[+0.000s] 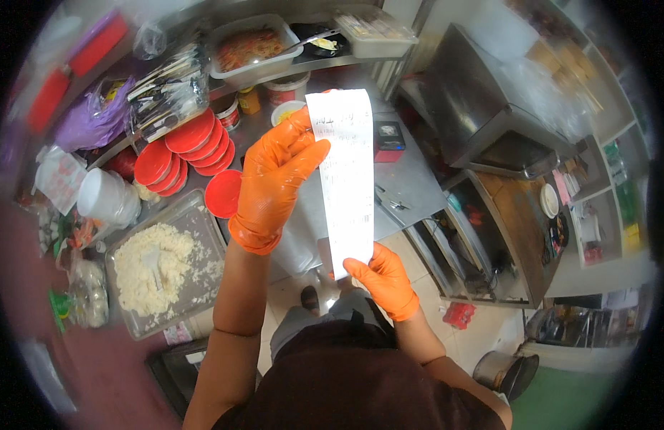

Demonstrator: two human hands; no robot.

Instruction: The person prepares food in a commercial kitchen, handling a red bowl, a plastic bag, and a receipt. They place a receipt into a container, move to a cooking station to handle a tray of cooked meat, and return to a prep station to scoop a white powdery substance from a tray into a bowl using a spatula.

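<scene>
A long white paper slip [348,183] with writing on it is held upright in the middle of the view, stretched between both hands. My left hand [281,172], in an orange rubber glove, pinches its upper left edge between thumb and fingers. Gloved in orange too, my right hand [384,279] grips the slip's bottom end. Just left of my left hand are a red bowl [223,193] and stacks of red dishes [189,131]. Lower left, a clear tray [128,317] holds cooked white rice [154,258] with a paddle in it.
A metal worktop [418,188] carries a small black and red device [389,141] and metal tongs [393,200]. Food containers [256,67] line the shelf above. White tubs [109,196] stand at left, a steel oven-like appliance [471,102] at right, and a metal pot [504,373] on the floor.
</scene>
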